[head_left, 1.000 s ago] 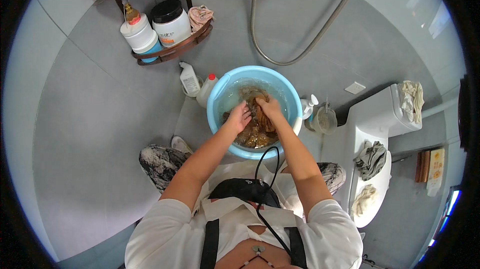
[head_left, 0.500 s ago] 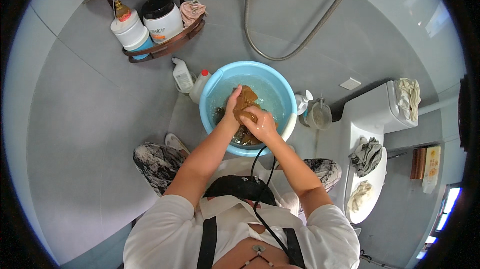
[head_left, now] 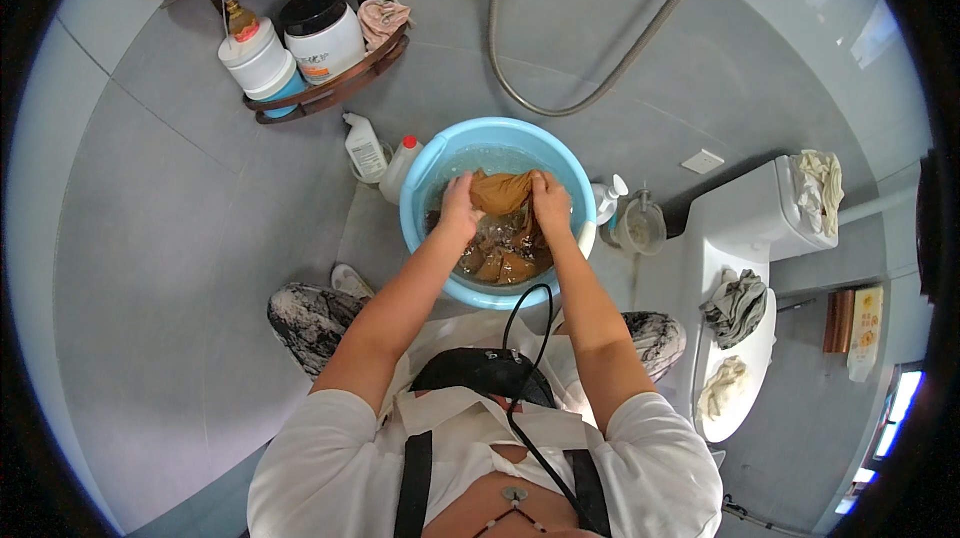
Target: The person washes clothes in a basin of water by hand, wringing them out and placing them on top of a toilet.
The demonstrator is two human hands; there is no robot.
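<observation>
A light blue plastic basin (head_left: 420, 188) stands on the grey tiled floor in front of me, with water and a wet brown cloth (head_left: 500, 192) in it. My left hand (head_left: 459, 210) grips the cloth's left side and my right hand (head_left: 550, 205) grips its right side. Between the two hands the upper part of the cloth is lifted and bunched above the water. The rest of the cloth lies soaked in the basin under my hands.
Two white bottles (head_left: 366, 148) stand left of the basin, a spray bottle (head_left: 608, 201) and a clear jug (head_left: 640, 228) to its right. A corner shelf (head_left: 330, 88) holds tubs. A white toilet (head_left: 745, 238) with rags stands on the right. A shower hose (head_left: 560, 103) hangs on the wall.
Both hands have come apart to the cloth's two sides and raised the bunched cloth toward the basin's far side; a second ago they pressed it low in the water.
</observation>
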